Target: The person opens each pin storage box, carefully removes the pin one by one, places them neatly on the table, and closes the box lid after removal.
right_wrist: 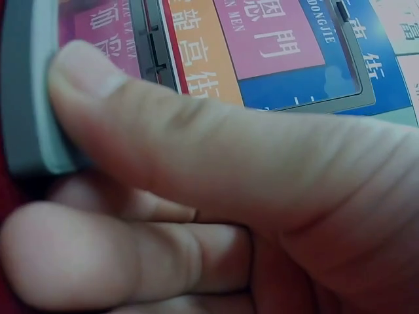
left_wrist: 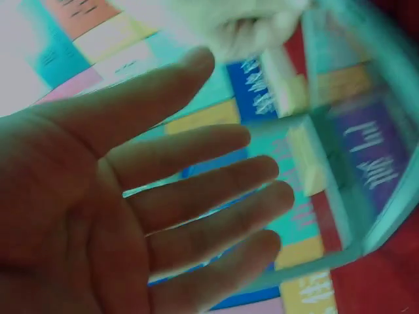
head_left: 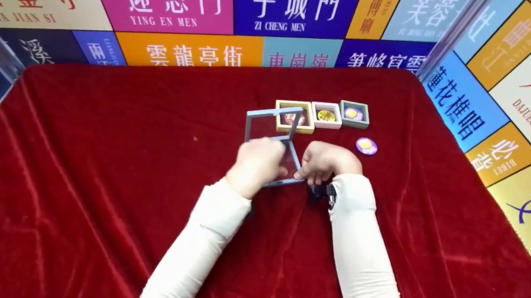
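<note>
A grey-blue hinged frame [head_left: 275, 111] with clear panes stands opened out on the red cloth, one half raised and the other lying flat. My right hand [head_left: 328, 160] grips the lower half at its near right corner; in the right wrist view, the thumb [right_wrist: 88, 72] presses on the frame's edge [right_wrist: 46, 124] with the other fingers curled beneath. My left hand [head_left: 259, 160] is over the frame's left side and hides part of it. In the left wrist view its fingers [left_wrist: 203, 196] are straight and spread, the palm holds nothing, and the frame [left_wrist: 386, 226] appears beyond the fingertips.
Behind the frame stand a yellow box [head_left: 297, 129], a pale pink box [head_left: 329, 125] and a green box [head_left: 357, 125] in a row, each with a round badge inside. A loose purple badge [head_left: 366, 146] lies to the right on the red cloth [head_left: 104, 180]. Printed panels [head_left: 177, 2] border the table.
</note>
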{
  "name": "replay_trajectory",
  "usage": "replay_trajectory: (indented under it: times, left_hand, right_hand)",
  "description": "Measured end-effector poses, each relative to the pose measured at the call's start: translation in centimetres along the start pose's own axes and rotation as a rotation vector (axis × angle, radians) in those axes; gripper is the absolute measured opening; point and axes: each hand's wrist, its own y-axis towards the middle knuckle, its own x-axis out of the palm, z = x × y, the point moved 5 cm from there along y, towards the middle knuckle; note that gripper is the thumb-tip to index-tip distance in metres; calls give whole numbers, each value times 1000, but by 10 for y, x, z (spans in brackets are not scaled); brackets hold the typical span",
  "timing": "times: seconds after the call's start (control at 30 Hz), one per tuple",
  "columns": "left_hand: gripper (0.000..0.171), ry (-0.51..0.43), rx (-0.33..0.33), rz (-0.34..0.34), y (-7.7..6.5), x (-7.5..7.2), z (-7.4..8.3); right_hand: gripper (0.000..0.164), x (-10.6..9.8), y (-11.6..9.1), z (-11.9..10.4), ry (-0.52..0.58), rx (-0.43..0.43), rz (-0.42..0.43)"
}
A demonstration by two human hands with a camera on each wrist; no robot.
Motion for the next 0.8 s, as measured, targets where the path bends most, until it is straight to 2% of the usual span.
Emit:
replay_trajectory:
  times: [0.13,0.3,0.4,0.57,0.8]
  left_hand:
    - [40,59,29,-133,6,22,1]
    - [58,62,34,-253,12,38,-2]
    - [56,69,35,-268,13,40,-4]
    - [50,82,11,-284,15,41,-9]
    - [52,33,7,-294,15,40,-15]
  right_hand:
    - [21,2,2,-9,-51,-19,19]
    - [22,5,5,-24,-112,-85,47]
    - [22,6,6,-30,-112,-120,45]
    - [21,7,8,-31,-82,-130,29]
    - [19,9,8,-30,-68,-124,10]
